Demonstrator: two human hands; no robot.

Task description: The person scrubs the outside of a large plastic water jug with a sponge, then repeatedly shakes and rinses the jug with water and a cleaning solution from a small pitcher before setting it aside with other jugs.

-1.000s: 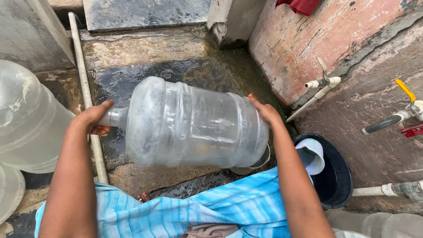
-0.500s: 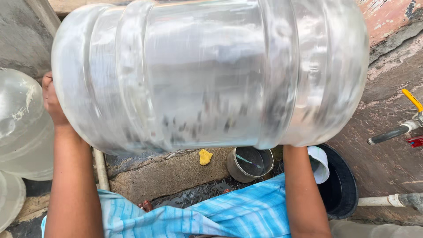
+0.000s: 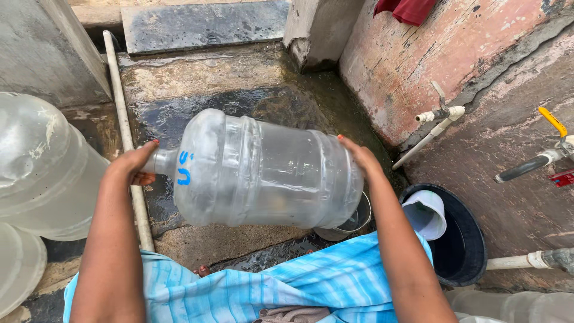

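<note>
I hold a large clear plastic water jug (image 3: 266,170) sideways over the wet stone floor, neck to the left, with a blue mark near its shoulder. My left hand (image 3: 133,162) is cupped over the jug's mouth and neck. My right hand (image 3: 357,154) presses flat against the jug's base on the right. A little water and dirt specks lie along the jug's lower side. A blue striped cloth (image 3: 263,287) covers my lap below.
Two more clear jugs (image 3: 42,161) stand at the left. A white pipe (image 3: 124,119) runs along the floor. A black bucket (image 3: 463,239) holds a white scoop (image 3: 426,213); a metal bowl (image 3: 353,222) sits under the jug. Taps (image 3: 439,113) jut from the right wall.
The jug swung up close to the camera half a second ago and has come back down to a level sideways hold between both hands.
</note>
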